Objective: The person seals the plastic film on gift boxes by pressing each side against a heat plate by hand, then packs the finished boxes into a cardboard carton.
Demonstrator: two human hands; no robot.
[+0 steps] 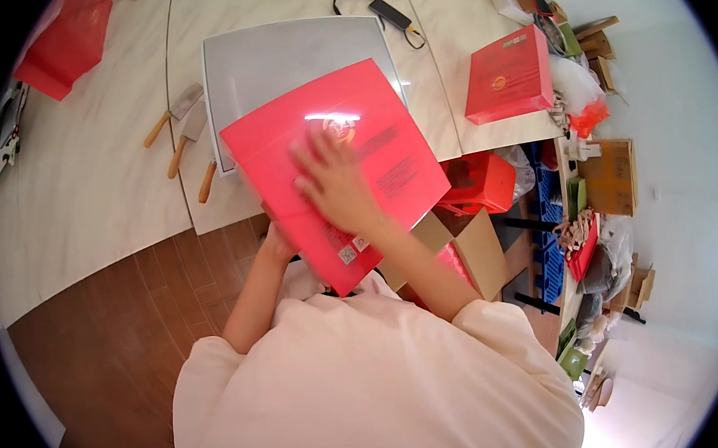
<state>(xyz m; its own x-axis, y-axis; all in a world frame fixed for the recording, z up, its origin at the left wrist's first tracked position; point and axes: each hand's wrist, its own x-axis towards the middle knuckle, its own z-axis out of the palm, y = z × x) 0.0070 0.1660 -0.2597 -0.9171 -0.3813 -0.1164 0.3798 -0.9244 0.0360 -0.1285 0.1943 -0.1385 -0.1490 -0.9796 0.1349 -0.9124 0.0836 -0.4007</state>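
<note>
A flat red gift box (395,138) with a shiny, film-like surface, a gold emblem and printed text is held tilted in front of my body. My left hand (279,242) grips its near left edge from below, its fingers mostly hidden under the box. Across the box's upper face lies my right hand (335,180), fingers spread and slightly blurred by motion. Behind and partly beneath the box is a grey rectangular panel (281,59) with a pale rim, resting on the table.
Wooden-handled knives (186,136) lie left of the panel. Another red box (507,76) sits on the table at right. Near my right arm stand an open cardboard carton (482,253) and a red plastic stool (485,182). A black adapter (390,14) with cables lies at the back.
</note>
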